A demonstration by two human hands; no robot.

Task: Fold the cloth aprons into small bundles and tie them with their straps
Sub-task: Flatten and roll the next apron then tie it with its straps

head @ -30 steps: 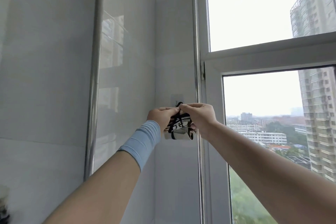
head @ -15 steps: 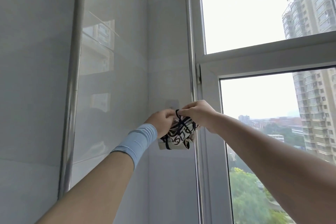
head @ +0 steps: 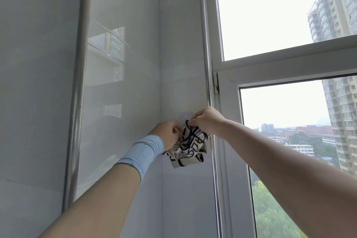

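Now, both arms are up and reaching into the middle of the frame, to the corner where the glossy tiled wall (head: 123, 83) meets the white window frame (head: 289, 67). The apron bundle (head: 190, 149) is right there at centre, cream cloth with bold black lettering, folded small and crossed by a black strap (head: 187, 123). It hangs between the two hands and just below them.

The left hand (head: 170, 133), centre left, has its fingers curled in against the bundle's left side and grips the cloth. A pale blue wristband (head: 142, 152) wraps the forearm just behind it. The right hand (head: 206, 121) sits a touch higher and to the right, and pinches the strap's loop at the top of the bundle between thumb and fingertips. The two hands are close together over the cloth.

Over on the left of the frame a tall shiny metal pipe (head: 77, 102) runs top to bottom. A thinner pipe (head: 207, 54) follows the window frame's left edge and passes just behind the right hand and the bundle. Through the glass on the right stand high-rise blocks (head: 342, 121) at the far edge, with green treetops (head: 274, 210) in the lower right corner.
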